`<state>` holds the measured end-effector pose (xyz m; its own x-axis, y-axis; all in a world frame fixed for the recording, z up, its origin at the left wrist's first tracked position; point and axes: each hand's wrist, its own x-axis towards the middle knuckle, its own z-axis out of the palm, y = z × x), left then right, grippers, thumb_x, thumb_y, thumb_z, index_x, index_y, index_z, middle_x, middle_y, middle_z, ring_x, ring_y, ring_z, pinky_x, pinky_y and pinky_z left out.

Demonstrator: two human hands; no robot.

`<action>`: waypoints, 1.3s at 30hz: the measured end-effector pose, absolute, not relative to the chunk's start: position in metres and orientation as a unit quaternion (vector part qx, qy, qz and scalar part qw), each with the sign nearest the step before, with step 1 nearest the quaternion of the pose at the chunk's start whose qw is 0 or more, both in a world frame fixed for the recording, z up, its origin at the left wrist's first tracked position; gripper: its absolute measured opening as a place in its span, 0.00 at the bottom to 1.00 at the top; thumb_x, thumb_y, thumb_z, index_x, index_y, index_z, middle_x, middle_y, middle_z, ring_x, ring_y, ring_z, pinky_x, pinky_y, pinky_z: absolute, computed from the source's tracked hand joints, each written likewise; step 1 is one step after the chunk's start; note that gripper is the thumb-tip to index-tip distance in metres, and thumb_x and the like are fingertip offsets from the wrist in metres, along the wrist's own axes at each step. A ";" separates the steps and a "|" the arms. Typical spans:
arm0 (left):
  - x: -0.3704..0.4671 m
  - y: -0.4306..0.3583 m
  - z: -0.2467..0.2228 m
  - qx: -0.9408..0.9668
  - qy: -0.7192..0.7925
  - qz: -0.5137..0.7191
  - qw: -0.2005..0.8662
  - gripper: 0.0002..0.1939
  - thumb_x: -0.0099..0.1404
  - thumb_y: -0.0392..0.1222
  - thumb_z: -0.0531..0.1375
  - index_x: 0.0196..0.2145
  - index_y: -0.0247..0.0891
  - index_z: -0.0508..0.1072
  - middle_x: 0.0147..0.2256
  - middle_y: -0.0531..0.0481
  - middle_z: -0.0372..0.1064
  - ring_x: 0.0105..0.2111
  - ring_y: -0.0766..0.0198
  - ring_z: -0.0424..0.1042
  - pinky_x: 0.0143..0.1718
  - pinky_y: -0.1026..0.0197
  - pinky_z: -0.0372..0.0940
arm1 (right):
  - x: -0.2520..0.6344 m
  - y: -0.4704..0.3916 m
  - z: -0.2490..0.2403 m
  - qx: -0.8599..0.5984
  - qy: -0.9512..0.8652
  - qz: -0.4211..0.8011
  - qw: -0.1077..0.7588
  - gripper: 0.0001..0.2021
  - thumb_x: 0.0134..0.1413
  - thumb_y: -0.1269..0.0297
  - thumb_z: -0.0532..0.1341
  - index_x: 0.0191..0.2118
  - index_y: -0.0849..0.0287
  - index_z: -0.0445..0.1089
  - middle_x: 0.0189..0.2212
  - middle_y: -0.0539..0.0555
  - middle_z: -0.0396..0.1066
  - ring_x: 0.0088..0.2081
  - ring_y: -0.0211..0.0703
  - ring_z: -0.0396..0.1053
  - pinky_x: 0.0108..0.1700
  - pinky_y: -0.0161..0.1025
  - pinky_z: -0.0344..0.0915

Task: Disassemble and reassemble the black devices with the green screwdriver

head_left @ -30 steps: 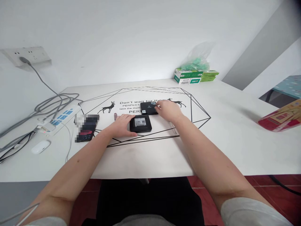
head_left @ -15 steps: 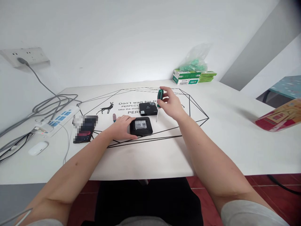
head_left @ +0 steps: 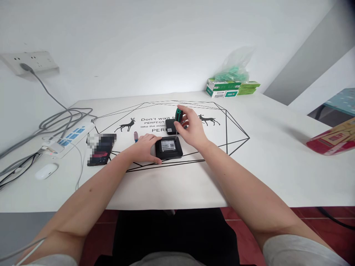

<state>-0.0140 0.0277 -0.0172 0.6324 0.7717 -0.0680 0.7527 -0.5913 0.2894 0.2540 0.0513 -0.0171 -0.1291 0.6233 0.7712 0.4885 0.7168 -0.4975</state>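
My right hand [head_left: 191, 126] grips a green-and-black screwdriver [head_left: 179, 115] by its handle. Its shaft points down, with the tip at the far right corner of a flat black square box [head_left: 168, 155]. That box lies label side up on the table. My left hand [head_left: 144, 148] clasps the box's left edge, fingers at the far side and thumb near the front. A second black box [head_left: 169, 125] lies just behind, partly covered by my right hand and the screwdriver. Beyond my left hand lies another small screwdriver with a pinkish handle [head_left: 135, 136], partly hidden.
A phone [head_left: 102, 149], a white earbud case [head_left: 46, 171] and a power strip [head_left: 73, 138] with coiled cables are on the left. Green-and-white boxes [head_left: 223, 88] under a plastic bag stand at the back right. A red-and-yellow package [head_left: 332, 138] sits at the right edge.
My right hand has carried the screwdriver left, from beside the boxes to the labelled box's far right corner. My left hand keeps its hold on the box.
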 end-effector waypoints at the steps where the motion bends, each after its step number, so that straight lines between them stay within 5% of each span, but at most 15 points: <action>1: -0.014 0.028 -0.017 0.891 0.428 0.032 0.148 0.59 0.56 0.73 0.73 0.75 0.42 0.61 0.69 0.35 0.62 0.70 0.33 0.59 0.71 0.37 0.55 | 0.254 0.051 -0.017 -0.371 -0.748 0.062 0.546 0.28 0.65 0.63 0.62 0.70 0.46 0.63 0.55 0.59 0.74 0.40 0.50 0.73 0.35 0.49 0.80; 12: -0.015 0.029 -0.019 0.893 0.424 0.037 0.150 0.57 0.57 0.73 0.72 0.74 0.43 0.61 0.69 0.35 0.62 0.69 0.33 0.59 0.70 0.37 0.56 | 0.252 0.048 -0.016 -0.358 -0.761 0.027 0.541 0.26 0.67 0.62 0.63 0.68 0.45 0.64 0.47 0.56 0.71 0.39 0.50 0.70 0.37 0.51 0.80; 39: -0.014 0.027 -0.015 0.889 0.428 0.030 0.159 0.57 0.57 0.72 0.72 0.75 0.45 0.61 0.70 0.37 0.62 0.69 0.34 0.59 0.69 0.37 0.57 | 0.250 0.047 -0.018 -0.388 -0.749 0.040 0.536 0.28 0.62 0.63 0.67 0.67 0.46 0.67 0.46 0.56 0.69 0.39 0.50 0.69 0.38 0.52 0.80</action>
